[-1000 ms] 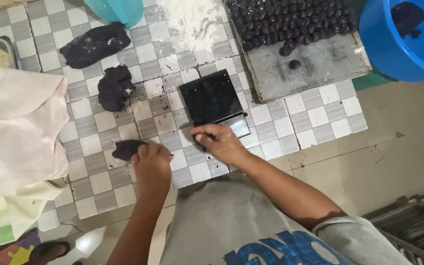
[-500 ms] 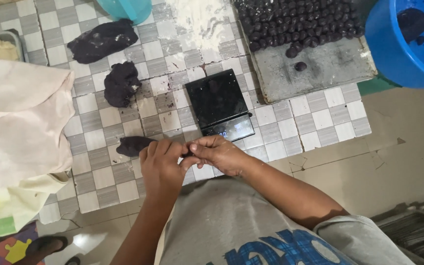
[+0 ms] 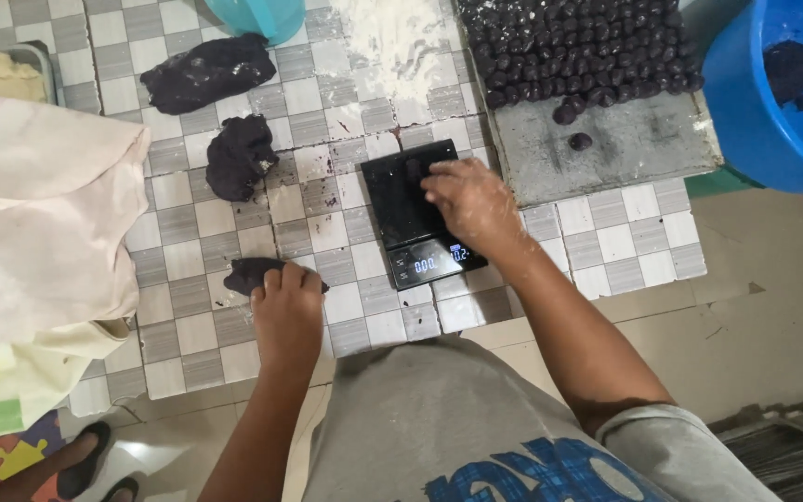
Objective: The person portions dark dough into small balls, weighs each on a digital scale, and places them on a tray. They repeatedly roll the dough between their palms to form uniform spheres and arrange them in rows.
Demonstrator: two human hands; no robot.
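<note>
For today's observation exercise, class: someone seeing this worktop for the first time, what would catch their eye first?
Probably the tray at top right, its far half packed with rows of small dark dough balls. Next, the black digital scale at the centre of the checkered tiled worktop, with the right hand resting on its platform. The left hand presses a small dark dough piece nearer the front edge.

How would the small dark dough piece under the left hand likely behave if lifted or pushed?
The small dough piece lies flattened and irregular under the left hand, so it probably sags and deforms rather than staying stiff. It seems unlikely to roll, unlike the round balls on the tray. Dark smears on the tiled table suggest it is somewhat sticky.
</note>
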